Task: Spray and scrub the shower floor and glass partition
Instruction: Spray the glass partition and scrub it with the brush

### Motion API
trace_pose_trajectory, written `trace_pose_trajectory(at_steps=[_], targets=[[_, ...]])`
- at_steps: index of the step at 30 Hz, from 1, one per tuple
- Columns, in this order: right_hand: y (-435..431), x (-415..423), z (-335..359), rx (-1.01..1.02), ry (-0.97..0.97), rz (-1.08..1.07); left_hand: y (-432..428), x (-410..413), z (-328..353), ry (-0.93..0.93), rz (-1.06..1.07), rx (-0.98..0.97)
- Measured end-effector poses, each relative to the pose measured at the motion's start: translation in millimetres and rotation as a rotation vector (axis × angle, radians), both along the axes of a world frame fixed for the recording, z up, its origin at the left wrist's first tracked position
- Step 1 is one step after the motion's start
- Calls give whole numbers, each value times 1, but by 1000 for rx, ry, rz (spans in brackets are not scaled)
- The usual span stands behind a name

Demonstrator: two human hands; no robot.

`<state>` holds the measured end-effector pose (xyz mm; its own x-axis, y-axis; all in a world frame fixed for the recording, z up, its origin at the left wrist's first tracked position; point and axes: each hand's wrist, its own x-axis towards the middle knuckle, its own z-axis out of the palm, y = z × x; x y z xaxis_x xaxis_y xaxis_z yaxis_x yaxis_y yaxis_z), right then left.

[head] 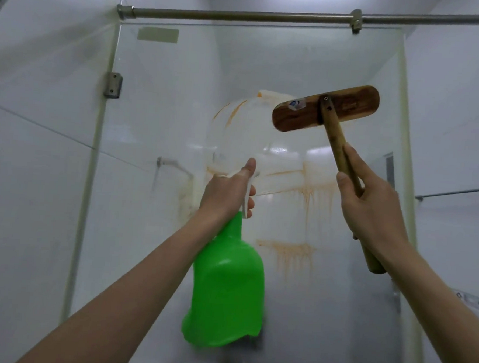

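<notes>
Green spray bottle (226, 287) in left hand (226, 191) — brush (325, 108) in right hand (371, 206).

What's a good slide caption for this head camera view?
Left hand grips green spray bottle, right hand holds wooden scrub brush before stained glass partition.

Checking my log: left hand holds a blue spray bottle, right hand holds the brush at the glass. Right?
No: the head view shows the bottle is green, not blue. The left hand holds it; the right hand holds the brush at the glass.

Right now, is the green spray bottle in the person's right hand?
No, the left hand grips the green spray bottle, while the right hand holds the wooden brush by its handle.
</notes>
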<state>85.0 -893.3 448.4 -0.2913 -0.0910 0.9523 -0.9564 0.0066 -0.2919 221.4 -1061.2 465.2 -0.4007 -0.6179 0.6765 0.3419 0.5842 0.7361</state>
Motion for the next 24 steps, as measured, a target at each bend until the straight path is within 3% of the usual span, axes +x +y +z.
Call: trace_pose_trajectory(at_steps=[13,24], targets=[[27,-23,-19,44,-56,-77,27,-34,-4,25,-67,-26],[4,-30,-11,48,-22,-42,2,1,90,261,45,-20]])
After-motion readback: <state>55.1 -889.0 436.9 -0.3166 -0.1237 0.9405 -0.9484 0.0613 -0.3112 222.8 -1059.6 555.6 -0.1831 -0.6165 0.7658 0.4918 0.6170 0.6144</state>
